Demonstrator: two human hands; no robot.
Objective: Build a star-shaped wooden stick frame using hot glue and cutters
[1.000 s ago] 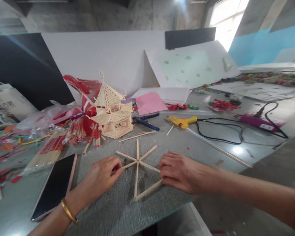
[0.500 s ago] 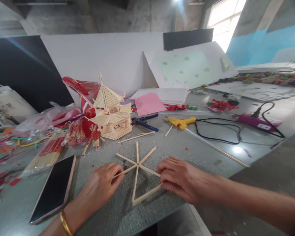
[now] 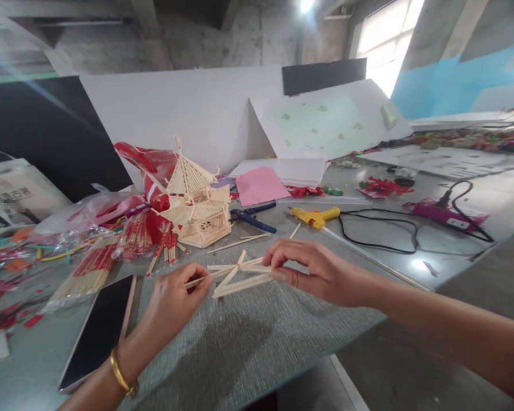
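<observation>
Stick frame (image 3: 239,265) now aloft, between the hands (image 3: 180,290) (image 3: 317,271)

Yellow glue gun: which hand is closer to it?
Right. The right hand holds the wooden stick frame on the near side of the yellow glue gun; the left hand pinches the frame farther off, to the left.

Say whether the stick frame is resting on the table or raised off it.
Raised: the left hand and right hand hold the stick frame between them, with a shadow on the table apart from it.
</observation>
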